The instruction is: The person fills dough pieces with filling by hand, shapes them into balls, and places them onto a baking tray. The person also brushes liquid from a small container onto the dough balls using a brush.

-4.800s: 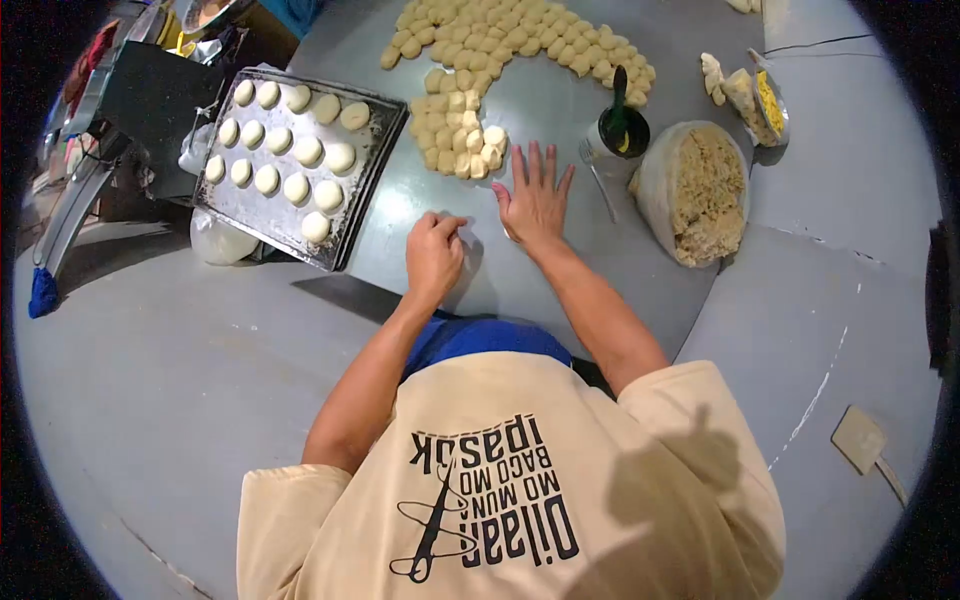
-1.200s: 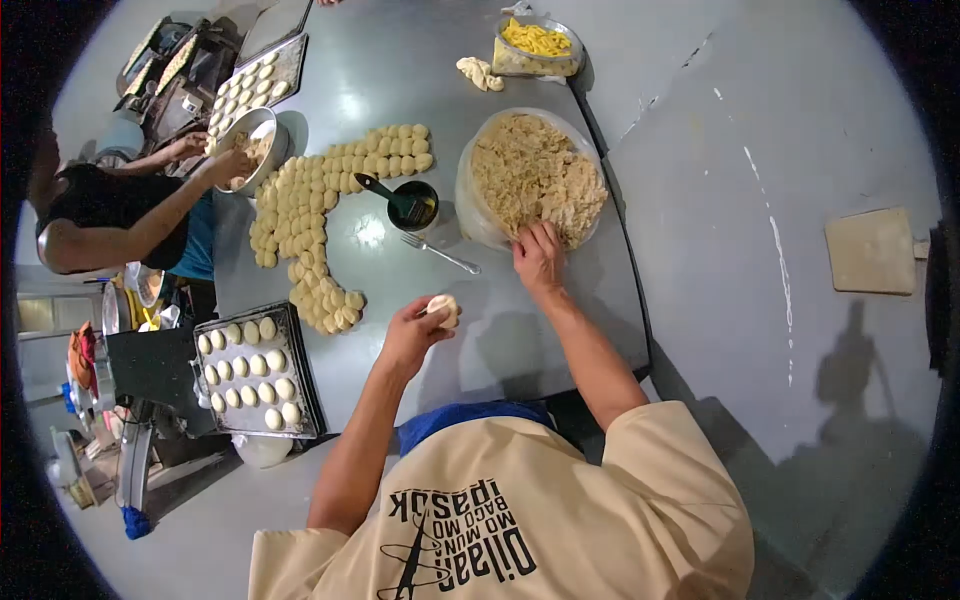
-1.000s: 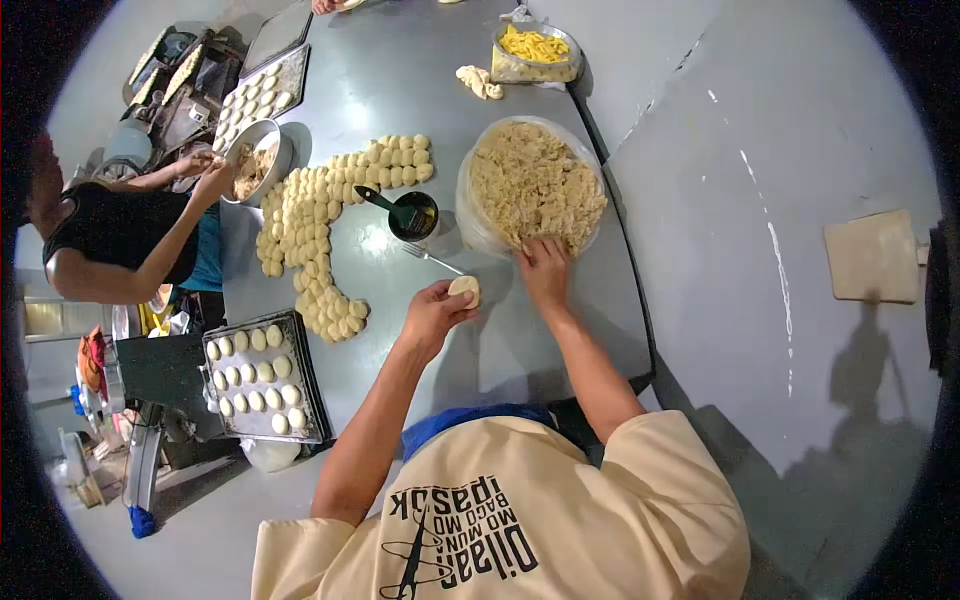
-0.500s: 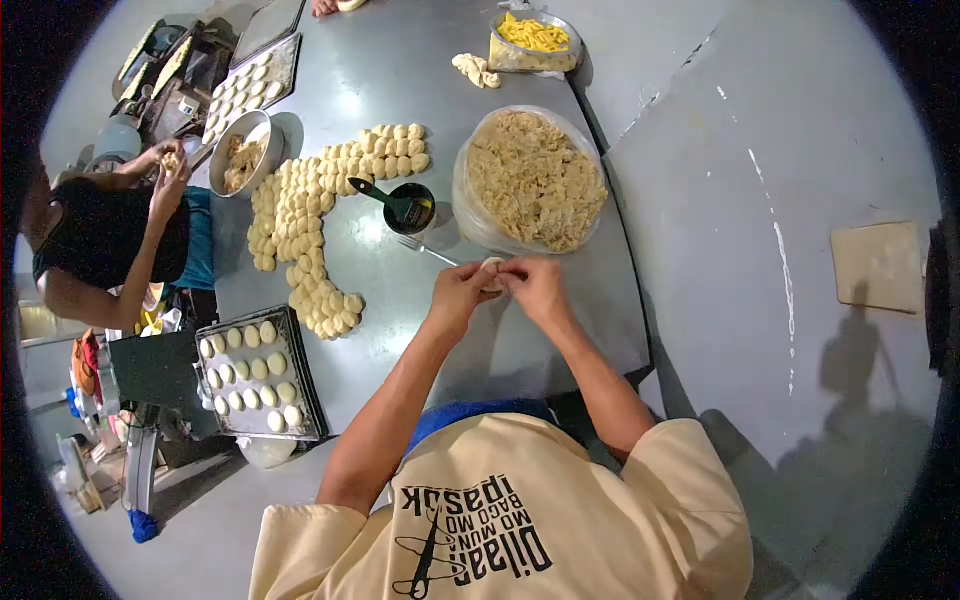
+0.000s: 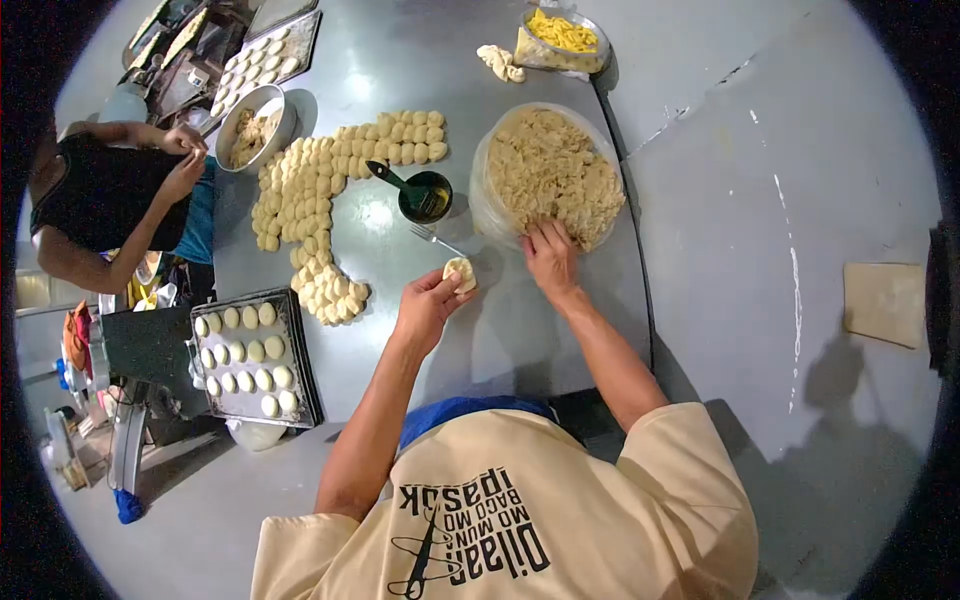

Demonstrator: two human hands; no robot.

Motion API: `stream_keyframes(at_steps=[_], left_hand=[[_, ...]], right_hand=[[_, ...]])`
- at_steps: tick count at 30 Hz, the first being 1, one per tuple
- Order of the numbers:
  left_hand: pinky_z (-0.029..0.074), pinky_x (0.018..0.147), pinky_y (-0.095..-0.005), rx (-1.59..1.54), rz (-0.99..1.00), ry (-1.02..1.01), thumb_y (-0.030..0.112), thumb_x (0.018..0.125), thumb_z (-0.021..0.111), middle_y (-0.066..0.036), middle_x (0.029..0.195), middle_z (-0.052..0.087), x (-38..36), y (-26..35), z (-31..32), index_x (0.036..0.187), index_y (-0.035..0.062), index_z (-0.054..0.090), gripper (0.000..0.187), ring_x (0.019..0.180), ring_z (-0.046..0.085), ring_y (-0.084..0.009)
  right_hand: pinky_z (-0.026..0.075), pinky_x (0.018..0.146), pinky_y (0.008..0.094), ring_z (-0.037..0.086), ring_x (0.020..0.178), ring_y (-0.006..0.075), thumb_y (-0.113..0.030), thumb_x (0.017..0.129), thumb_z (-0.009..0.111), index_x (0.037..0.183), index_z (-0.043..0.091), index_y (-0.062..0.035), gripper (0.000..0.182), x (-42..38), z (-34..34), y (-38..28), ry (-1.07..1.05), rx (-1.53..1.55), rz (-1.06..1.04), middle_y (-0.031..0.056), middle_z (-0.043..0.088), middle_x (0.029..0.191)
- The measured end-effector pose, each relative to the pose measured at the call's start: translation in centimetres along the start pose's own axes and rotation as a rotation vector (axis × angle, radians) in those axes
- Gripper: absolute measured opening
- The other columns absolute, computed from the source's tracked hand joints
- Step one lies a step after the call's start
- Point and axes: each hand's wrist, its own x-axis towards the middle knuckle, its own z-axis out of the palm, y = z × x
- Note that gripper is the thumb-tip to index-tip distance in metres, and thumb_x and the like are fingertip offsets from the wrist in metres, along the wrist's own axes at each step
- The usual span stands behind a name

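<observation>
My left hand (image 5: 425,308) is closed on a small flattened round of dough (image 5: 459,272), held up above the steel table with a hollow in its face. At the near edge of a large basin lined with clear plastic (image 5: 482,195), my right hand (image 5: 551,262) has its fingertips in a crumbly beige filling (image 5: 556,165). Those fingers look slightly apart, and their tips are partly hidden by the filling. A fork (image 5: 436,240) lies just beyond the dough. Behind it a dark cup (image 5: 438,190) holds a green-handled brush (image 5: 398,182).
Rows of dough balls (image 5: 300,195) curve across the table's left. A tray of dough rounds (image 5: 245,350) stands near left. A co-worker (image 5: 110,190) works beside a metal bowl (image 5: 278,105). Far right are a container of yellow strips (image 5: 562,32) and a dough lump (image 5: 500,63).
My hands have parted. The left keeps the dough and has moved slightly left, while the right has let go of it and reached forward into the filling. The view has shifted slightly.
</observation>
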Motion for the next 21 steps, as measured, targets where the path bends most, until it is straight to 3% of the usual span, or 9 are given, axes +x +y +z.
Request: stream_keyframes(at_steps=[5,8,11,14,17,20,21], left_hand=[[0.060,0.108,-0.0381,-0.115,0.003,-0.088,0.012,0.112,0.066,-0.018,0.137,0.072,-0.3,-0.6,0.5,0.142,-0.0135,0.062,0.040,0.124,0.073,-0.0272],[0.059,0.110,-0.0386,-0.101,0.023,-0.117,0.010,0.112,0.064,-0.018,0.138,0.071,-0.6,0.6,0.5,0.145,-0.0141,0.060,0.041,0.124,0.072,-0.0274],[0.058,0.114,-0.0404,-0.053,0.056,-0.142,0.012,0.114,0.061,-0.020,0.143,0.068,-1.5,1.5,-0.4,0.151,-0.0159,0.055,0.047,0.128,0.071,-0.0294],[0.058,0.113,-0.0390,-0.030,0.080,-0.146,0.010,0.113,0.062,-0.018,0.143,0.069,-2.2,1.4,-1.1,0.151,-0.0148,0.056,0.046,0.127,0.071,-0.0265],[0.058,0.112,-0.0370,0.031,0.092,-0.214,0.008,0.112,0.063,-0.016,0.142,0.070,-3.4,1.8,-0.9,0.150,-0.0117,0.060,0.043,0.127,0.070,-0.0236],[0.057,0.114,-0.0372,0.195,0.134,-0.293,0.009,0.110,0.066,-0.015,0.143,0.071,-4.3,1.8,-1.0,0.151,-0.0071,0.063,0.044,0.126,0.071,-0.0243],[0.057,0.115,-0.0375,0.263,0.157,-0.311,0.009,0.110,0.068,-0.015,0.144,0.071,-4.5,1.8,-1.3,0.151,-0.0054,0.064,0.044,0.126,0.071,-0.0249]], right_hand=[[0.057,0.091,0.0486,0.069,0.104,0.0373,-0.007,0.089,0.083,0.104,0.078,0.0017,0.018,-0.7,-0.7,-0.4,-0.012,0.044,0.062,0.0165,0.074,0.103],[0.058,0.089,0.0443,0.071,0.098,0.0364,-0.012,0.092,0.083,0.102,0.078,0.0025,0.018,-1.8,-1.5,-0.2,-0.003,-0.027,0.204,0.0168,0.074,0.097],[0.058,0.083,0.0380,0.074,0.089,0.0272,-0.017,0.096,0.084,0.107,0.080,0.0035,0.024,-0.7,-5.9,-3.7,-0.105,0.307,0.698,0.0139,0.078,0.095],[0.057,0.078,0.0330,0.072,0.084,0.0169,-0.020,0.097,0.085,0.113,0.081,0.0041,0.029,0.0,-7.5,-6.7,-0.151,1.012,0.788,0.0103,0.080,0.097],[0.056,0.075,0.0299,0.069,0.084,0.0117,-0.020,0.095,0.086,0.118,0.082,0.0024,0.032,0.5,-7.6,-9.7,-0.360,1.174,0.653,0.0075,0.080,0.101],[0.058,0.080,0.0309,0.072,0.088,0.0158,-0.009,0.096,0.082,0.123,0.079,0.0058,0.031,2.2,-8.5,-11.0,-0.699,0.944,0.644,0.0087,0.080,0.101],[0.058,0.081,0.0309,0.073,0.089,0.0160,-0.009,0.096,0.082,0.124,0.079,0.0056,0.032,2.2,-8.1,-10.5,-0.724,0.938,0.652,0.0093,0.080,0.102]])
